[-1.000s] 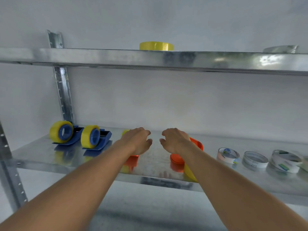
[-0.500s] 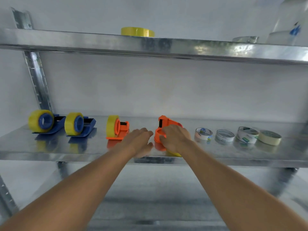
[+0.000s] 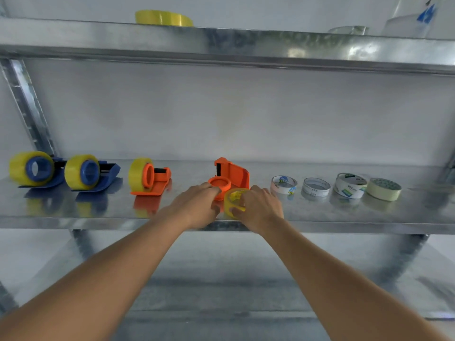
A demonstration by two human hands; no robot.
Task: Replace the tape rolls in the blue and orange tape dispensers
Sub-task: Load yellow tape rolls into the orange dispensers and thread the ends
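Observation:
An orange tape dispenser lies on its side mid-shelf, its round hub facing up with no roll on it. Just in front of it my right hand grips a yellow tape roll, thumb inside its core. My left hand rests beside the roll, its fingertips touching the dispenser's hub. To the left stand a second orange dispenser and two blue dispensers, each carrying a yellow roll.
Several used tape cores and a cream roll line the metal shelf at the right. On the upper shelf lie a yellow roll and a clear roll. A steel upright stands at the left.
The view has risen and widened. My right hand has drawn the yellow roll off the lying orange dispenser toward the shelf's front edge, baring the hub. My left hand shifted to the hub.

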